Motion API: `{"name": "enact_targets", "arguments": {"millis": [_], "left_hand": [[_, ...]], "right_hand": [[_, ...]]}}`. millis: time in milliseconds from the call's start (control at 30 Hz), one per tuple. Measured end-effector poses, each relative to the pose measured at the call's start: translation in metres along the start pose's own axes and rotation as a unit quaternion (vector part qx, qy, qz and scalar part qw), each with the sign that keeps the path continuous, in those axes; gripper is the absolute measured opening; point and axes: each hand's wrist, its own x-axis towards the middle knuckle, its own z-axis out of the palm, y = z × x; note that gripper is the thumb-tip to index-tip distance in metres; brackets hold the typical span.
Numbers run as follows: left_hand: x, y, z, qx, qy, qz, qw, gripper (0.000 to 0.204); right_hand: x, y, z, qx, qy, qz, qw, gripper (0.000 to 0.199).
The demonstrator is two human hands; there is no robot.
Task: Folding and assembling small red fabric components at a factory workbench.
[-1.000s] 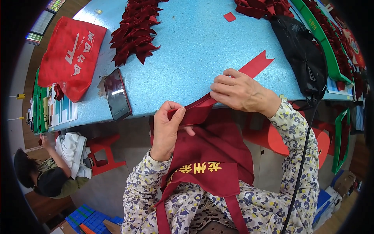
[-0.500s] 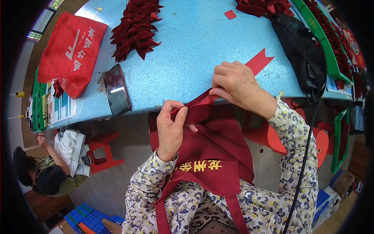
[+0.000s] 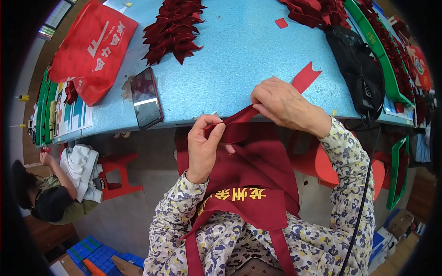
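Observation:
A dark red ribbon (image 3: 238, 120) is stretched between my two hands just off the table's near edge. My left hand (image 3: 202, 149) pinches it between thumb and fingers, and a loop hangs below that grip. Closed over the other stretch is my right hand (image 3: 289, 106), its fingertips curled around the fabric. Past the right hand, the ribbon's V-notched tail (image 3: 306, 77) sticks out over the blue table (image 3: 230, 60). Part of the ribbon is hidden under my right fingers. Behind the ribbon hangs my dark red apron (image 3: 258, 161).
A pile of folded ribbons (image 3: 172, 32) lies far left, with another pile (image 3: 317, 13) far right. On the left are a phone (image 3: 147, 99) and red bag (image 3: 94, 50). A black mesh bag (image 3: 357, 69) and green tray (image 3: 373, 41) stand right. A co-worker (image 3: 53, 193) sits left.
The ribbon between my hands looks straighter and tauter, and my left fingers have closed in on it. The whole view has shifted slightly, moving the table's things a little right and down.

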Motion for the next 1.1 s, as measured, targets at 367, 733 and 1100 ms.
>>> {"name": "enact_targets", "arguments": {"millis": [367,733,1100], "left_hand": [[-0.083,0.055,-0.074,0.050,0.044,0.112,0.991,0.008],[-0.181,0.111,-0.220,-0.079,0.136,0.102,0.982,0.009],[-0.225,0.154,-0.381,-0.146,0.161,0.176,0.960,0.014]], "right_hand": [[0.067,-0.104,-0.004,0.210,-0.039,0.017,0.977,0.011],[0.220,-0.224,0.050,0.333,-0.229,0.016,0.914,0.011],[0.391,-0.311,0.146,0.434,-0.362,-0.050,0.823,0.011]]}}
